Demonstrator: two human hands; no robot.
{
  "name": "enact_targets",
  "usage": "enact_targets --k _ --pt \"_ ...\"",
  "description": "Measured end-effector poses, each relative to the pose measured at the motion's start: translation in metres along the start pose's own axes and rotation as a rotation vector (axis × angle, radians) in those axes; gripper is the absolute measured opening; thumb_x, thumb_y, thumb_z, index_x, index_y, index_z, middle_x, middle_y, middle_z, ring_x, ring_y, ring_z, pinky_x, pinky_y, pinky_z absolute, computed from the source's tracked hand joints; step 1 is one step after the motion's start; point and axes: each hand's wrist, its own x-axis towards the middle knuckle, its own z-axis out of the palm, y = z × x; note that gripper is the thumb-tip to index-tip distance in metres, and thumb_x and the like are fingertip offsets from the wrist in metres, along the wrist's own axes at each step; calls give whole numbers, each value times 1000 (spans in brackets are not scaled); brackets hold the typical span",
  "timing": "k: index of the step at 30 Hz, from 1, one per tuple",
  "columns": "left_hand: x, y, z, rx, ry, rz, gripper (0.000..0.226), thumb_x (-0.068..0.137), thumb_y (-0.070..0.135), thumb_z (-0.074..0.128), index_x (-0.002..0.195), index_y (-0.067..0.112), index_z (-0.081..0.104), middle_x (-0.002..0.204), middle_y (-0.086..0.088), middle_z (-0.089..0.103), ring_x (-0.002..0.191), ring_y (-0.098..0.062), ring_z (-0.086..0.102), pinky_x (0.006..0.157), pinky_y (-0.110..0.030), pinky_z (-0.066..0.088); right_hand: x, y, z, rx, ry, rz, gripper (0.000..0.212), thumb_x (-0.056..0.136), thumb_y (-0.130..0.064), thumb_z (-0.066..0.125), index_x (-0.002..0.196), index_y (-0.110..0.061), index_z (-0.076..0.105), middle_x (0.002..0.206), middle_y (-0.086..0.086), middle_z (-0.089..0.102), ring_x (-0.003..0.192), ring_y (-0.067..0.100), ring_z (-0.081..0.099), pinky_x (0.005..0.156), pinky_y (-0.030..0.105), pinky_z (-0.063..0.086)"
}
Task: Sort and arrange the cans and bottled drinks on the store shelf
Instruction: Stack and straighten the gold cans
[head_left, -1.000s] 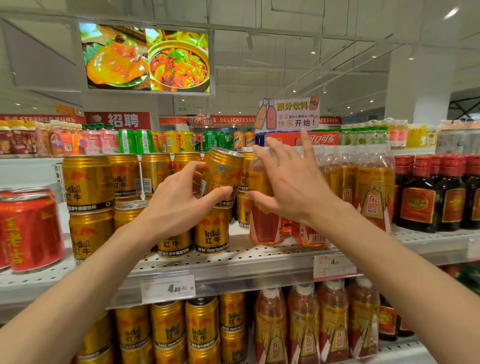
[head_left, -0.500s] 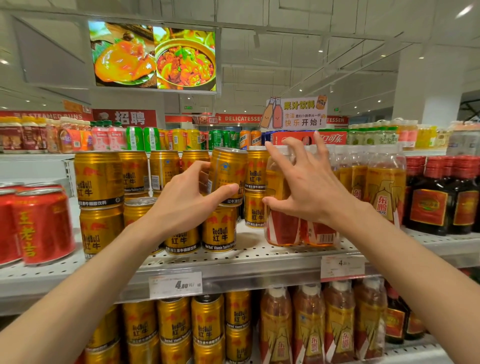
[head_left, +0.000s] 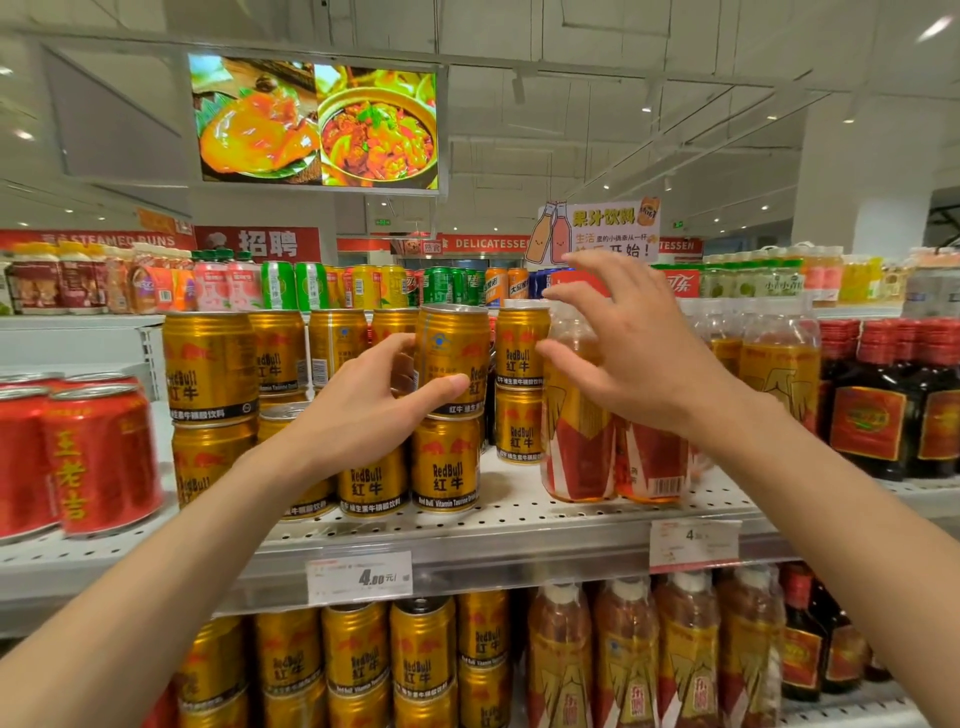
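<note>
My left hand (head_left: 363, 415) grips a gold Red Bull can (head_left: 453, 358) that stands upright on top of another gold can (head_left: 448, 465) on the shelf (head_left: 467, 540). My right hand (head_left: 631, 348) hovers with spread fingers in front of an amber bottled drink (head_left: 576, 415) with a red and gold label; whether it touches the bottle is unclear. More gold cans stand stacked two high to the left and behind.
Red cans (head_left: 98, 457) stand at the left of the shelf, dark bottles with red caps (head_left: 878, 400) at the right. The shelf below holds more gold cans (head_left: 358, 660) and amber bottles (head_left: 628, 654). A price tag (head_left: 361, 577) hangs on the shelf edge.
The gold can in my left hand has gone from tilted to upright on the lower can. My right hand has lifted and opened wider in front of the bottle.
</note>
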Motion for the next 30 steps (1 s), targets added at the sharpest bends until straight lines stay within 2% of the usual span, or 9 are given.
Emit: enact_targets --k 3,6,11,13,15,17,20,24,30 --pt "0 -2 -3 -4 -27 -2 86 80 72 57 152 30 36 144 9 55 121 -14 58 96 -34 51 21 -16 -4 210 83 -4 31 95 -43 59 113 -19 66 126 2 58 118 18 53 103 43 46" --pt "0 -3 -4 3 -41 -4 87 82 71 57 155 31 31 143 14 51 122 -11 55 98 -33 49 44 -37 -6 425 -76 83 31 94 -53 58 105 -26 66 111 -8 63 101 9 61 90 39 55" --pt "0 -10 -7 28 -64 3 99 72 89 50 154 36 33 135 10 61 114 -11 62 97 -40 54 61 -51 3 573 -285 154 41 82 -66 65 105 -32 63 110 -10 65 99 8 63 87 39 57" --pt "0 -11 -7 49 -55 17 94 75 86 50 153 35 34 131 11 62 112 -9 61 93 -31 53 61 -52 4 605 -275 172 41 80 -65 69 104 -32 63 107 -10 65 98 9 64 87 40 57" --pt "-3 -8 -8 86 -53 36 79 84 72 54 152 36 33 127 17 56 110 -5 56 88 -21 46 59 -49 3 605 -247 173 40 81 -64 69 103 -31 64 105 -11 64 96 9 64 86 40 58" --pt "-6 -8 -9 123 -80 60 75 87 64 58 152 34 36 130 19 55 114 -3 54 93 -24 46 55 -46 0 581 -228 175 38 83 -62 68 105 -31 63 106 -11 63 95 8 64 84 39 59" --pt "-8 -14 -8 260 -139 107 67 84 68 58 142 35 51 141 13 57 125 -6 53 105 -37 48 46 -39 -7 529 -221 201 35 85 -60 66 105 -32 60 107 -11 61 92 10 66 76 43 61" --pt "-10 -14 -6 344 -163 122 68 81 73 52 133 31 62 135 11 61 126 -8 53 105 -36 46 33 -34 -18 481 -234 225 30 87 -55 66 105 -32 58 107 -12 62 75 13 72 58 39 62" --pt "-8 -15 -5 344 -171 140 70 81 73 50 133 27 62 134 9 62 125 -9 54 103 -35 47 22 -30 -23 358 -233 186 36 89 -56 63 113 -31 57 116 -7 59 96 15 63 77 42 59"
